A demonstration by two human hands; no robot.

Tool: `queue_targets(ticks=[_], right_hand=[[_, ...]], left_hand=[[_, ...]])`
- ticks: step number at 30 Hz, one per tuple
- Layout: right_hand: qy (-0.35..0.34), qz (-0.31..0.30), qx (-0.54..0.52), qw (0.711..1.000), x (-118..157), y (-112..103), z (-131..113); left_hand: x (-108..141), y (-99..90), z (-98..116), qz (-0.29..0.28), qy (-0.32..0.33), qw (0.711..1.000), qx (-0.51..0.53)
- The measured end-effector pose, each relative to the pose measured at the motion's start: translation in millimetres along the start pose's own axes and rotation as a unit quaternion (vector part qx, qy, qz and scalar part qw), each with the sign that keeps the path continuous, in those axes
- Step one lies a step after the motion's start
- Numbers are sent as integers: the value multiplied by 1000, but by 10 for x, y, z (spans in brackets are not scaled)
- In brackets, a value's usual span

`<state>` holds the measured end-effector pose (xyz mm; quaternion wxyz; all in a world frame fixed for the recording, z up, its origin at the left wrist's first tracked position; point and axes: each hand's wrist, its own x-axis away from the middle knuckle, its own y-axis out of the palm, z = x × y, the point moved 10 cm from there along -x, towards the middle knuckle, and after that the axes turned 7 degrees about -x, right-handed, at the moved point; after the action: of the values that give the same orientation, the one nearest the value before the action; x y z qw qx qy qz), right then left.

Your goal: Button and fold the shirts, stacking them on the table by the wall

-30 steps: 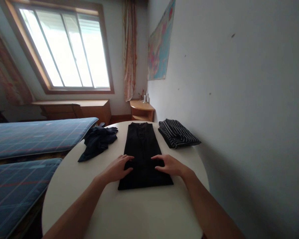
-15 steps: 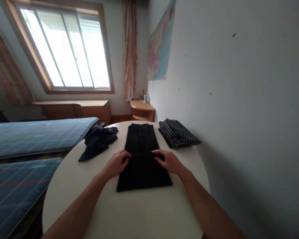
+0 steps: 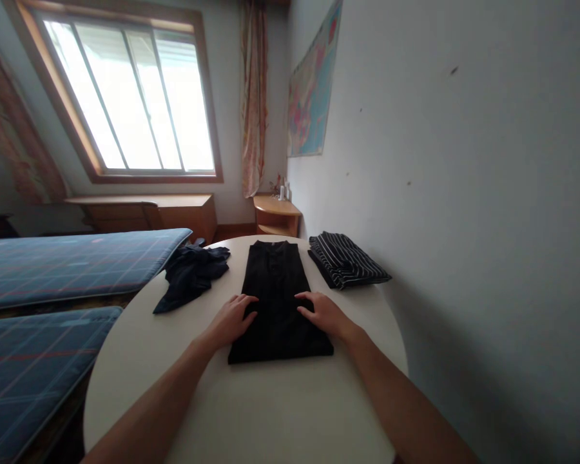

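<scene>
A black garment [image 3: 278, 328], folded into a long flat panel with its collar at the far end, lies on the white round table [image 3: 280, 412]. My left hand [image 3: 232, 317] rests on its left edge, thumb and fingers apart. On the opposite edge lies my right hand [image 3: 323, 312], also with thumb and fingers apart. Neither hand grips the cloth.
A crumpled dark blue cloth [image 3: 188, 274] lies at the table's back left. Folded black-and-white striped cloth [image 3: 348, 258] sits at the back right, near the wall [image 3: 488, 225]. Plaid mattresses [image 3: 43, 354] border the table on the left.
The fold edge that ran across the garment between my hands is gone, and the near part now lies flat with a slightly higher lower edge. My fingers have loosened from the cloth.
</scene>
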<state>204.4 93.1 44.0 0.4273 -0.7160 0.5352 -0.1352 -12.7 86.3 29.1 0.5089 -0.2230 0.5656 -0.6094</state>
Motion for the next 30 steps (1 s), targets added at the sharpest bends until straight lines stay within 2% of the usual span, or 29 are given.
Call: queue_targets(ticks=[6, 12, 15, 18, 22, 24, 28, 30], right_hand=[[8, -34, 0, 999, 76, -34, -68], [-1, -93, -43, 995, 191, -34, -178], [-14, -97, -55, 994, 220, -23, -201], [-50, -63, -65, 995, 189, -60, -225], [-66, 57, -51, 995, 88, -242, -165], [-60, 75, -26, 995, 39, -231, -110], [-59, 20, 6, 998, -27, -27, -26], [-53, 8, 15, 998, -33, 22, -1]], left_hand=[[28, -54, 59, -18, 16, 1000, 2], [121, -93, 201, -63, 32, 998, 1], [157, -123, 252, -68, 37, 997, -2], [130, -233, 263, -24, 36, 999, 0], [41, -392, 167, 80, 11, 997, -11], [-4, -336, 114, 87, 2, 996, -20], [-54, -97, 31, 39, 0, 999, -11], [-52, -43, 8, 26, 4, 1000, -1]])
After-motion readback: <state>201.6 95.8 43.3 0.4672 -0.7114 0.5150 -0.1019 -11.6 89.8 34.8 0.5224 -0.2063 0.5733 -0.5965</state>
